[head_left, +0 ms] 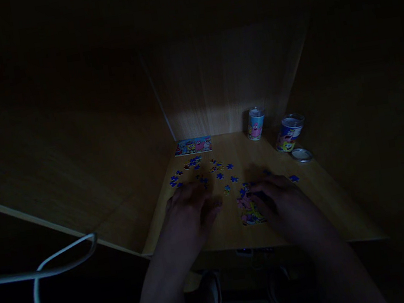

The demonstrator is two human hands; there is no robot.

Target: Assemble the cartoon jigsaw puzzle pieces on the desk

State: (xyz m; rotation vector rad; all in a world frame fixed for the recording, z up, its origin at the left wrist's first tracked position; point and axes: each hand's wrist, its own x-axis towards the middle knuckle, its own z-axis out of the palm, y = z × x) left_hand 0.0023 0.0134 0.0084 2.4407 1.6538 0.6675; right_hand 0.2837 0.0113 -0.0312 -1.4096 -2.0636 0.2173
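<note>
Dim light makes fine detail hard to see. On the wooden desk, a partly joined jigsaw puzzle [250, 211] shows pink, yellow and green figures. My right hand [279, 195] is at its upper right edge, thumb and fingertips pinched at a small dark jigsaw piece [248, 190]. To the left, my left hand [189, 206] hovers low over the desk with its thumb apart from the fingers, and I see nothing held in it. Just beyond its fingertips lie loose blue jigsaw pieces [203, 181]. A blue-yellow piece [227, 190] rests between the hands.
A cartoon picture card [192, 146] lies by the back panel. Two printed cans, one smaller [255, 124] and one larger [287, 134], stand at the back right. A round lid [302, 155] and a blue piece [294, 178] lie nearby. At lower left hangs a white cable [65, 252].
</note>
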